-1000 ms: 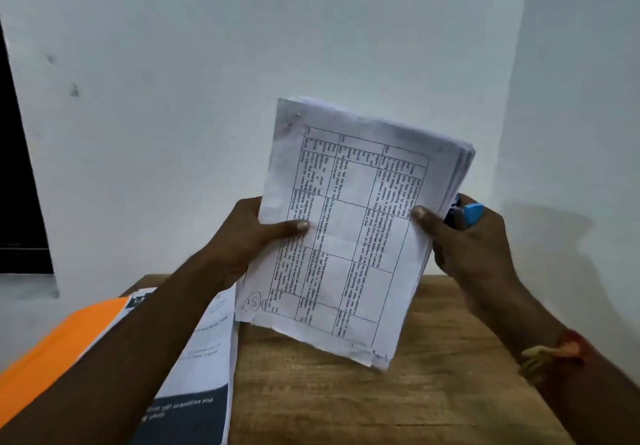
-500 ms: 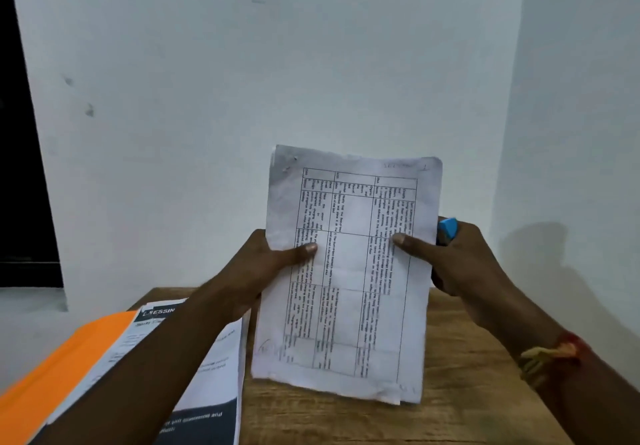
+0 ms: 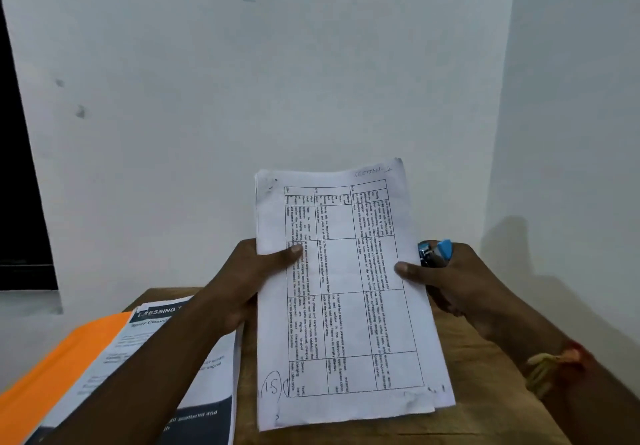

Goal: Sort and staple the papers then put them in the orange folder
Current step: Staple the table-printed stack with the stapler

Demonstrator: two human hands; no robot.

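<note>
Where the frame's lower left corner begins, an orange folder (image 3: 62,368) is seen lying flat on a wooden table (image 3: 485,392). A printed leaflet (image 3: 207,410) with dark blue bands is laid on top of it and is partly covered by the left forearm (image 3: 138,368) crossing above. At lower right a wrist band (image 3: 547,372) of red and yellowish thread is worn on the right wrist. At centre frame a stack of papers (image 3: 346,306) is held up facing the camera. A ruled grid of sideways text is printed on the front sheet, a pencilled note is written at its upper right corner and a circled mark at its lower left. Edges of the sheets behind are exposed along the bottom and right, not squared. The stack's left edge is gripped by the left hand (image 3: 242,285), with the thumb pressed across the front sheet and the fingers hidden behind. The right edge is pinched by the right hand (image 3: 460,282), thumb on the front. A blue and metal stapler (image 3: 436,252) is clasped in the same hand, its end showing just beside the paper's edge. Farthest back, a pale wall (image 3: 277,64) with a few scuffs fills the upper frame, and a dark opening (image 3: 17,202) is noted along the left edge.
</note>
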